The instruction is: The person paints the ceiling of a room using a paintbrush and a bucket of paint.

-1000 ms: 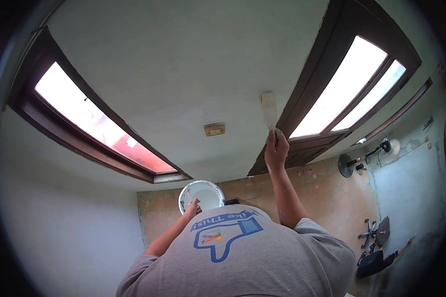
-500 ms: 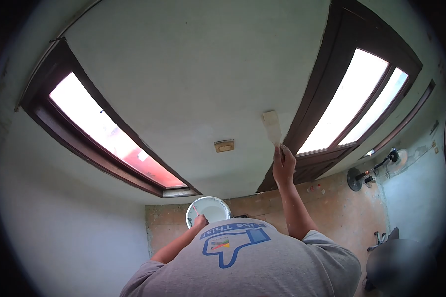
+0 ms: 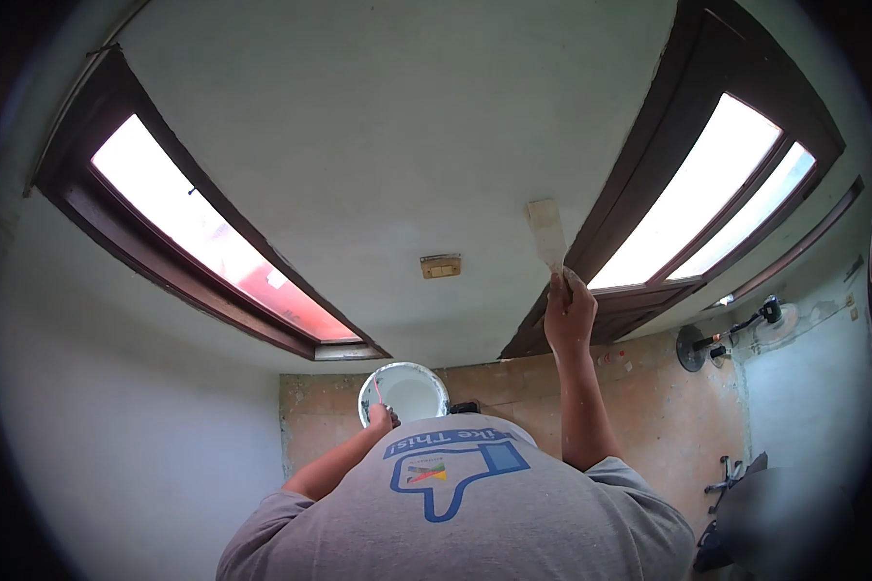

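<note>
My right hand is raised at the wall, its fingers closed round the lower end of a putty knife. The pale, flat blade points up and lies against or very close to the wall, just left of the door frame. Low in front of my body, my left hand is closed at the near left rim of a white bucket. A thin pink strip shows above that hand, perhaps part of the bucket's handle. The bucket's rim is smeared, and its inside looks white.
A switch plate is set in the pale wall. A dark-framed window is at left, a dark wooden door at right. Beyond the door a fan stands on the tan floor. A dark round object is at lower right.
The putty knife and my right hand have shifted slightly up and right. The bucket and my left hand appear a little higher in view, as the whole view has tilted slightly.
</note>
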